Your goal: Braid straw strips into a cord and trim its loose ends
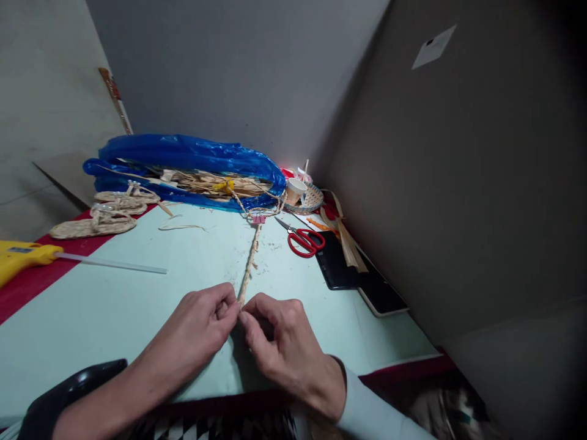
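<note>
A thin straw-coloured braid [250, 263] runs down the table toward me, its far end pinched in a pink binder clip [259, 219]. At its near end my left hand [208, 315] is closed, fingers curled in, with the braid's tip between thumb and finger. My right hand [282, 333] meets it there, thumb and forefinger pinched on the same end. The very tip of the braid is hidden by my fingers. Small stray fibres stick out along its side.
A blue plastic bag [183, 153] of dried strips lies at the back, beside woven sandals [94, 228]. Red-handled scissors [306, 242], a black tablet [337, 263], a paper cup [295, 190] and a shallow basket [314, 198] sit right. A yellow glue gun [27, 256] is left.
</note>
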`<state>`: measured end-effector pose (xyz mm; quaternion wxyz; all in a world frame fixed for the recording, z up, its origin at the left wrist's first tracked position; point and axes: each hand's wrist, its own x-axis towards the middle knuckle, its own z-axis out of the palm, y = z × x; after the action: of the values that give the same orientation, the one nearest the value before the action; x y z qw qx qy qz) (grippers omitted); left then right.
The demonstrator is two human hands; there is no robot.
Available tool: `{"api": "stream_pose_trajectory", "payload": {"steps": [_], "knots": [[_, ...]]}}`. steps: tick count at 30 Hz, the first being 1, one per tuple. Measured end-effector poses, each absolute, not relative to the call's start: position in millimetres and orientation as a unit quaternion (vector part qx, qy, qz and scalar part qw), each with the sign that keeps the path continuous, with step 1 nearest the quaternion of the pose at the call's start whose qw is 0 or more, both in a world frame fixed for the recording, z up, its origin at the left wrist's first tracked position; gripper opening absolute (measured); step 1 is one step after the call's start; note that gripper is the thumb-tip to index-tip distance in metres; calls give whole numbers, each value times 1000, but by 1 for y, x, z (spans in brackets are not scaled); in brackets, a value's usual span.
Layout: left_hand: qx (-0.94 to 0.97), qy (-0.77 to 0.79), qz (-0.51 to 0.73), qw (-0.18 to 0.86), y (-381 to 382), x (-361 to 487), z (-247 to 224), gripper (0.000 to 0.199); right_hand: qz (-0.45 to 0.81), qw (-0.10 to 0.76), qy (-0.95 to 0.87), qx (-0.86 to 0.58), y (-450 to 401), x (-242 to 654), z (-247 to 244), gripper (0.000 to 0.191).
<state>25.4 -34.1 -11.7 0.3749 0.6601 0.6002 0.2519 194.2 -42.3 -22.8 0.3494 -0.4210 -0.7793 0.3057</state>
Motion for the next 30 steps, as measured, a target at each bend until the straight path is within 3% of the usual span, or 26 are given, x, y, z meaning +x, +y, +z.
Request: {"api": "stream_pose_trajectory", "payload": {"steps": [12, 19, 25, 30], "knots": [[546, 533, 301, 572, -40, 19, -16, 33, 186, 304, -857, -371, -47, 192, -33, 18], [536, 539, 330, 560, -39, 16, -14, 27, 272, 375, -758, -459, -39, 195, -21, 27], [590, 531, 316, 520, -35, 19, -12, 29, 493, 356, -692, -389, -28, 195, -21, 26], [647, 558, 305, 421, -38, 16, -16, 32, 497, 368, -665, -419, -26, 195, -28, 29]]}}
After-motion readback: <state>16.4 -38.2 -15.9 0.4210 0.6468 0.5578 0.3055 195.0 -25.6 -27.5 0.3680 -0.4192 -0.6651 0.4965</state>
